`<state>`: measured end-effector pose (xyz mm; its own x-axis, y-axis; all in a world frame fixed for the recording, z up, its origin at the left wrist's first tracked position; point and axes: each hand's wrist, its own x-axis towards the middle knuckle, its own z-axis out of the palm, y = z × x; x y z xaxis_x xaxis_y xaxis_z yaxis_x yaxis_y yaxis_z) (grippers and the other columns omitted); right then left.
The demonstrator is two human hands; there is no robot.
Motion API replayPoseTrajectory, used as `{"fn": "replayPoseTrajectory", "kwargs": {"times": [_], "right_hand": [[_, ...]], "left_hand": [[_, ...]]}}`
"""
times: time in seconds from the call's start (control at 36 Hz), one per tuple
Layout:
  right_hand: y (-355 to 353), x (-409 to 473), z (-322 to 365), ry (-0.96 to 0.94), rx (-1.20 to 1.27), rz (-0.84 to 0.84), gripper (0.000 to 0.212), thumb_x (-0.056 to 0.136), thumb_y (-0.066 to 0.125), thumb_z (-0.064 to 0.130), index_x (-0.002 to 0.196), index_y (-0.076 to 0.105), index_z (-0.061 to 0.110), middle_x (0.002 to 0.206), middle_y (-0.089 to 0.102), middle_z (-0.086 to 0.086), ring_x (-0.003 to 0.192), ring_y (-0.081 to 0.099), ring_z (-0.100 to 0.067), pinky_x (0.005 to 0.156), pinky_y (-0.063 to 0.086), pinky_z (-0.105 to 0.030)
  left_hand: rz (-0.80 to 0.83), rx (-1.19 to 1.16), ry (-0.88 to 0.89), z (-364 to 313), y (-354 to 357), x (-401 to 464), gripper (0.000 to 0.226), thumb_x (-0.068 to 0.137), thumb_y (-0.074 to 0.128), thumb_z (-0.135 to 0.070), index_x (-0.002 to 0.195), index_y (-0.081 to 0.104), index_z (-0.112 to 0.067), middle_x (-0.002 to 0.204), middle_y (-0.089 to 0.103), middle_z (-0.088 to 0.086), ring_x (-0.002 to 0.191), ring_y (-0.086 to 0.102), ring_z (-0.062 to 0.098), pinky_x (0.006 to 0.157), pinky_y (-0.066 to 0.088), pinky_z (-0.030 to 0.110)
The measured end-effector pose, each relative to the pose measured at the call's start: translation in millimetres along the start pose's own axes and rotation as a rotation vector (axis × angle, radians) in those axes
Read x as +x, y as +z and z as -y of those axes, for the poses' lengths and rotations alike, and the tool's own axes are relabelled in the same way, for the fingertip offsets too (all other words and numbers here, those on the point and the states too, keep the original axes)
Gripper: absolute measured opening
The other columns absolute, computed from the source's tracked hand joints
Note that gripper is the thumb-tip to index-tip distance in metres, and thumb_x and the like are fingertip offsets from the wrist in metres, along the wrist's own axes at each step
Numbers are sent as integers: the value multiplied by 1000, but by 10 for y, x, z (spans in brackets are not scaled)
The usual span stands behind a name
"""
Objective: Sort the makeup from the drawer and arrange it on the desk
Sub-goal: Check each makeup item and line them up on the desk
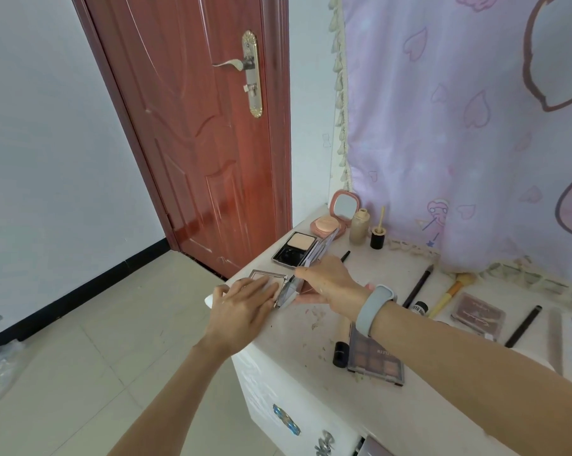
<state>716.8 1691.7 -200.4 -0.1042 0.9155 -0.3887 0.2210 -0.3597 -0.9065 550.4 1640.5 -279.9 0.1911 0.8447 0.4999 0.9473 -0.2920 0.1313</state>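
A square silver-rimmed powder compact [268, 276] lies open at the desk's left corner. My left hand [245, 304] rests flat on its base. My right hand [327, 283], with a grey band on the wrist, grips the compact's raised mirror lid [289, 291]. Behind it lies an open black compact with beige powder [296, 248], and a pink cushion compact [330, 222] stands open at the back. An eyeshadow palette [376, 357] lies under my right forearm.
On the white desk [311, 334] are a beige foundation bottle [358, 225], a small black bottle with a gold wand [377, 236], pencils [417, 284], a yellow brush [452, 291], a brown palette [478, 315] and a black tube [340, 353]. A drawer knob [286, 419] shows below. A red door [205, 126] stands at left.
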Motion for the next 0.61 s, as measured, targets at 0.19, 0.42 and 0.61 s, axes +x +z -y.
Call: {"fn": "replayPoseTrajectory", "kwargs": {"times": [0.19, 0.42, 0.61], "right_hand": [[13, 17, -14, 24, 81, 23, 38, 81, 61, 0, 117, 53, -13, 116, 57, -35, 95, 65, -41, 75, 57, -48], [41, 64, -52, 57, 149, 7, 22, 82, 61, -1, 102, 60, -10, 98, 65, -29, 85, 68, -35, 73, 58, -46], [95, 25, -18, 108, 202, 51, 19, 84, 65, 5, 100, 58, -3, 97, 66, -23, 71, 68, -31, 55, 59, -35]], "left_hand": [[6, 15, -25, 80, 25, 3, 41, 89, 38, -37, 113, 68, -22, 121, 64, -4, 113, 60, 15, 87, 40, 44], [-38, 17, 43, 150, 53, -41, 36, 90, 41, -38, 111, 68, -26, 121, 64, -4, 108, 60, 15, 83, 37, 41], [52, -16, -26, 214, 78, 14, 37, 90, 39, -36, 112, 67, -25, 124, 62, -6, 115, 58, 10, 88, 30, 33]]}}
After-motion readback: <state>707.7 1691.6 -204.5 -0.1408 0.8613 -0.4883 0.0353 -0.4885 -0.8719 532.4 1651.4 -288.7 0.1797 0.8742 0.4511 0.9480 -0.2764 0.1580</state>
